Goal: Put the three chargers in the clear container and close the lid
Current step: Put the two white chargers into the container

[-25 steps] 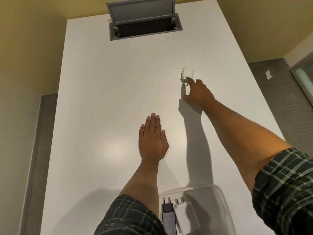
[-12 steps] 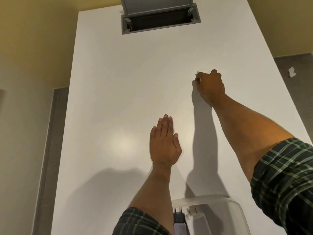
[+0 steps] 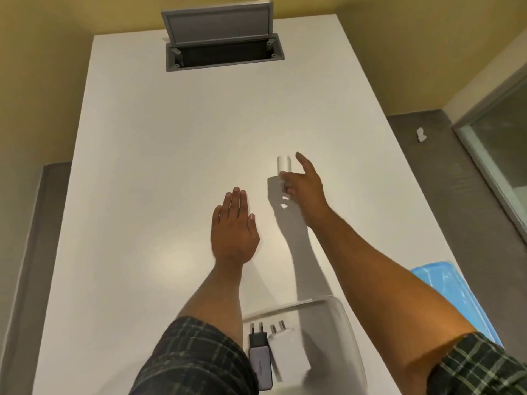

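Note:
A small white charger (image 3: pixel 284 164) is pinched at its lower end by my right hand (image 3: pixel 306 186), a little above the white table (image 3: pixel 171 166); the forefinger sticks out beside it. My left hand (image 3: pixel 233 229) lies flat on the table, fingers together, holding nothing. The clear container (image 3: pixel 346 317) stands open at the near edge, between my forearms. Inside it lie a dark grey charger (image 3: pixel 259 357) and a white charger (image 3: pixel 288 359), prongs pointing away from me. The blue lid (image 3: pixel 456 292) lies on the table to the right, partly behind my right arm.
A grey cable hatch (image 3: pixel 222 49) with its flap raised is set into the table's far end. Yellow walls surround the table. On the grey floor at the right lies a scrap of white paper (image 3: pixel 421 135), near a glass door frame (image 3: pixel 490 155).
My right hand closed over the far white charger and now holds it up, drawn back towards me. The left hand stayed flat on the table.

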